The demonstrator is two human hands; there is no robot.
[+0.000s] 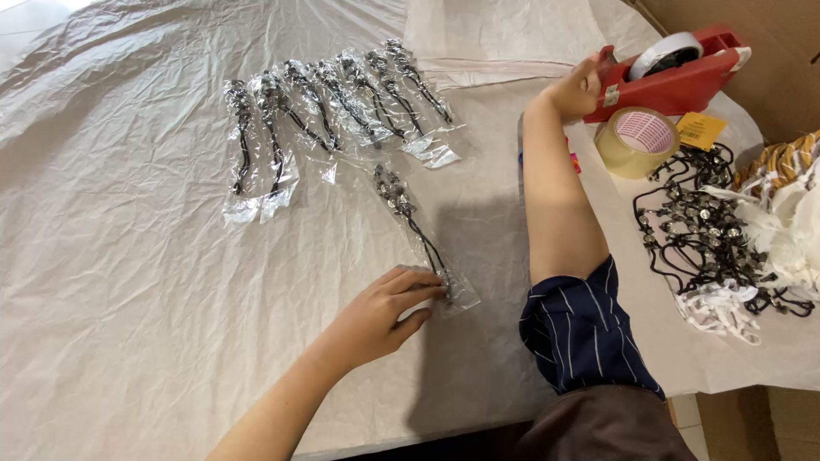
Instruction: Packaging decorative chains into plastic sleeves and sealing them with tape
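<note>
My left hand (384, 309) presses its fingertips on the near end of a clear plastic bag (418, 235) that holds a black cord bracelet with metal beads, lying on the paper-covered table (128, 256). My right hand (576, 88) reaches far right and touches the front of a red tape dispenser (683, 72) with a white tape roll in it. Whether it grips anything there is hidden.
Several bagged bracelets (333, 107) lie in a row at the back. A roll of clear tape (636, 141) sits by the dispenser. A loose pile of black bracelets (709, 230) and white plastic (799, 230) fills the right side. The table edge (410, 435) runs near me.
</note>
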